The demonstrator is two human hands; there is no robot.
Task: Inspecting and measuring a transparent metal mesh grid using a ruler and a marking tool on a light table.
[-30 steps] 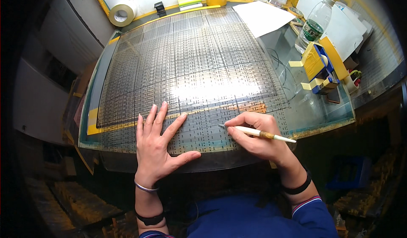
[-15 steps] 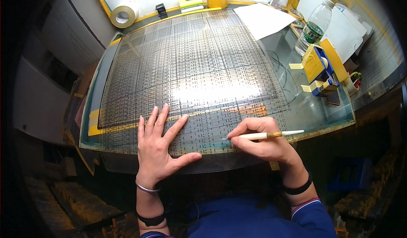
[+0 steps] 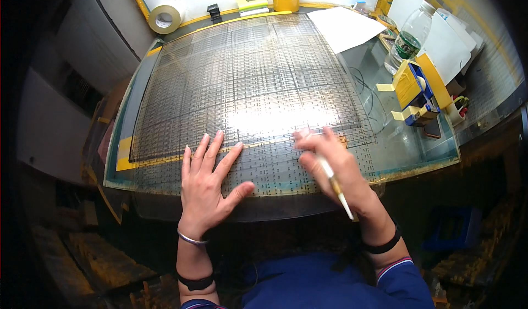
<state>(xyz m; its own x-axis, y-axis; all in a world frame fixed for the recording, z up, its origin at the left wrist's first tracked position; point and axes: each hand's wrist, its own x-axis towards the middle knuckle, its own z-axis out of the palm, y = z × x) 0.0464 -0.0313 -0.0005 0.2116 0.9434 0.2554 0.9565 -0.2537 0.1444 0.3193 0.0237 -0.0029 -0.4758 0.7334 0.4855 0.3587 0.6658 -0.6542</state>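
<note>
A large transparent film (image 3: 247,72) printed with rows of small dark marks covers most of the glass-topped table. My left hand (image 3: 206,188) lies flat on its near part, fingers spread and pointing away from me. Over the near right part of the film is my right hand (image 3: 335,166), slightly blurred. It holds a slim white pen-like tool (image 3: 334,185) with a brownish band, whose tapered end points down toward me. The tool's other end is hidden by the fingers. Bright glare hides the print just beyond that hand.
A tape roll (image 3: 165,19) stands at the far left, a yellow tub (image 3: 286,1) at the back. White paper (image 3: 346,28) lies far right. Along the right side are a plastic bottle (image 3: 410,39) and a yellow-and-blue tape dispenser (image 3: 412,92). The table's near edge (image 3: 275,196) runs below my hands.
My right hand has moved up and turned, swinging the white tool from nearly level to steeply slanted. My left hand has shifted only slightly. The whole view has moved a little.
</note>
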